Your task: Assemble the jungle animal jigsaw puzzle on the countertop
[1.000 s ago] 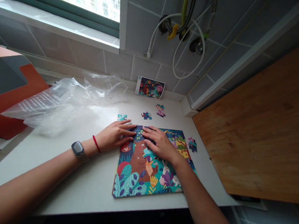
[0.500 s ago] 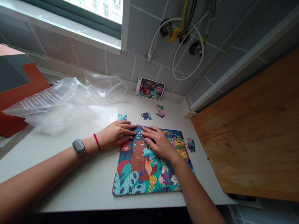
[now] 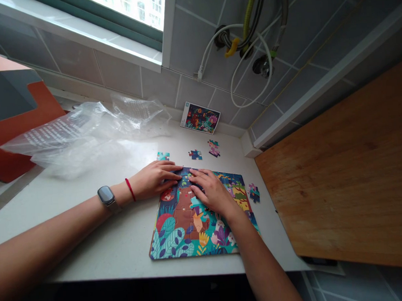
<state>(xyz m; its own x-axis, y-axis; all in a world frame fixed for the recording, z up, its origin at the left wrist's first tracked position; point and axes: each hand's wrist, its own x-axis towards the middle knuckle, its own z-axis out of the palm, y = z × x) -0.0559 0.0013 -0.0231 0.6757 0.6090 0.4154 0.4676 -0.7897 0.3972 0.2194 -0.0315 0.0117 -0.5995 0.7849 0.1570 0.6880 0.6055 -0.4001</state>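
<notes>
A colourful jigsaw puzzle [image 3: 184, 221] with a brown bear, a fox, rabbits and leaves lies flat on the white counter. My left hand [image 3: 158, 178] rests over its upper left corner, fingers stretched out and touching the surface. On its upper middle lies my right hand [image 3: 210, 189], fingers extended and covering part of the picture. Behind the puzzle are loose pieces: a light teal piece [image 3: 163, 156], a dark blue piece [image 3: 195, 155] and some pink and teal pieces [image 3: 214, 148]. Beside the right edge sits another dark, multicoloured piece [image 3: 254, 192].
A picture card [image 3: 200, 117] leans on the tiled wall at the back. Crumpled clear plastic bags [image 3: 85, 134] cover the counter's left side, by an orange and grey box [image 3: 14, 120]. A wooden panel [image 3: 350, 174] borders the right. Hoses and a white cable [image 3: 233, 83] hang above.
Both hands keep nearly the same place on the puzzle. The whole view has shifted slightly; no piece has visibly moved on the counter.
</notes>
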